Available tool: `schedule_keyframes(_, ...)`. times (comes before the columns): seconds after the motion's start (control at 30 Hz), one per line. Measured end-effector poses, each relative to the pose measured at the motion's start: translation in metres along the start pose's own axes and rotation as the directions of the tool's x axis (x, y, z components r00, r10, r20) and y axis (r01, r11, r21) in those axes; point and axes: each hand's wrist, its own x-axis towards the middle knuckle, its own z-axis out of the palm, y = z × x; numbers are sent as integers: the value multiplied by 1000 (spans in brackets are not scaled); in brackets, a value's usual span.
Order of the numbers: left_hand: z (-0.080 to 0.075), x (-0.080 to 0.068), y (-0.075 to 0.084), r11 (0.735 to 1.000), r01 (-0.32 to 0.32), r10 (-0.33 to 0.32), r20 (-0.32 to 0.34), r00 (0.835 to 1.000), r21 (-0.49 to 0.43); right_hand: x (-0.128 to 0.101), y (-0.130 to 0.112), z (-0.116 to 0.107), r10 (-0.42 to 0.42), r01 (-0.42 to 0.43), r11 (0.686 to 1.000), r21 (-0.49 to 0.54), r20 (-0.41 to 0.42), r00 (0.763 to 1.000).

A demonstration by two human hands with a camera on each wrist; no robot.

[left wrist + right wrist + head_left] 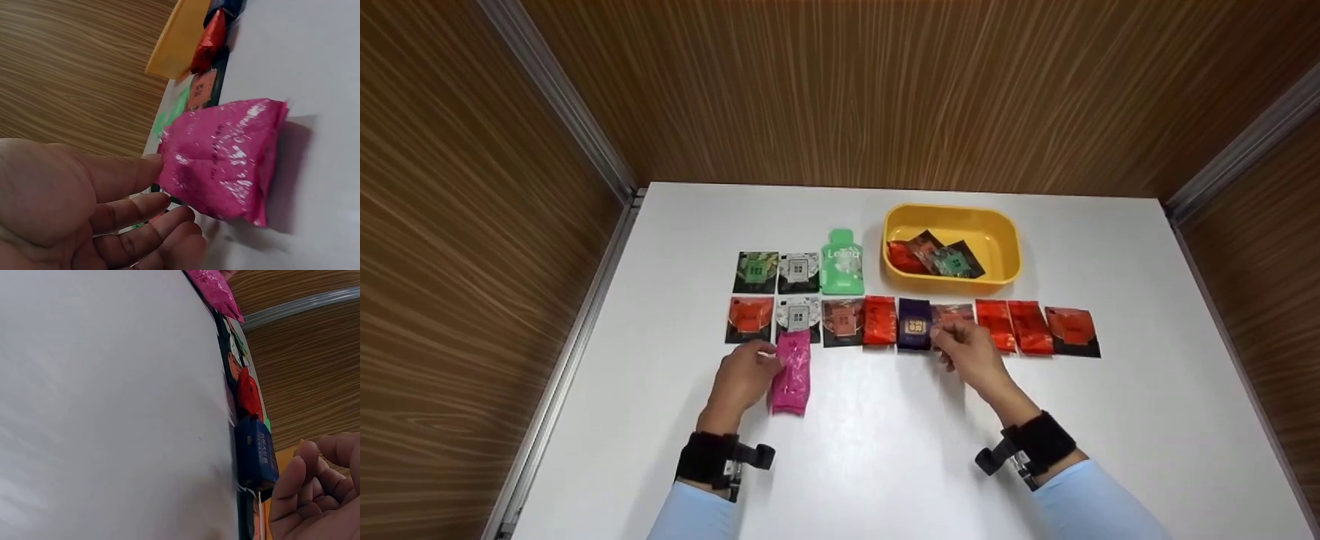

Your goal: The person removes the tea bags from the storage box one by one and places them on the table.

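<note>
My left hand [741, 377] pinches the edge of a shiny pink packet [791, 382] between thumb and fingers. In the left wrist view the pink packet [219, 160] casts a shadow on the table. Its far end overlaps a white-and-black sachet [798, 312] in the front row. My right hand [973, 356] hovers at that row, beside a dark purple packet [914, 324] and partly over a brownish-red sachet [952, 310]. Loosely bent fingers show in the right wrist view, with nothing visible between them, near the dark packet [254, 453]; whether they touch it is hard to tell.
A yellow tub [1003, 251] with several packets stands behind the row. Left of it lie a green pouch [842, 266], a white-and-black sachet [798, 272] and a green-and-black sachet [756, 271]. Red packets [1030, 327] and an orange-and-black sachet [1072, 331] extend the row rightward.
</note>
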Motion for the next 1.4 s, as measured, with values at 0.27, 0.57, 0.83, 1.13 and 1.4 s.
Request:
schedule_keyframes(0.27,-1,20,66,991,-133,133,0,991,-4,32,-29,-34,-168,164,967,-196,-3,986)
schedule_keyframes(0.57,23,51,152,955,-292,295,105,950,-42,78,-65,-63,-171,157,898,-411,2,985)
schedule_keyframes(0.83,64,80,186,896,-428,417,110,902,120,111,-73,-53,-129,192,751,-632,144,981)
schedule_keyframes(1.13,99,88,200,678,-589,576,180,798,439,132,-58,-53,-2,268,567,-779,323,946)
schedule_keyframes(1.4,108,92,201,588,-620,638,173,750,519,137,-53,-56,-50,276,478,-834,288,956)
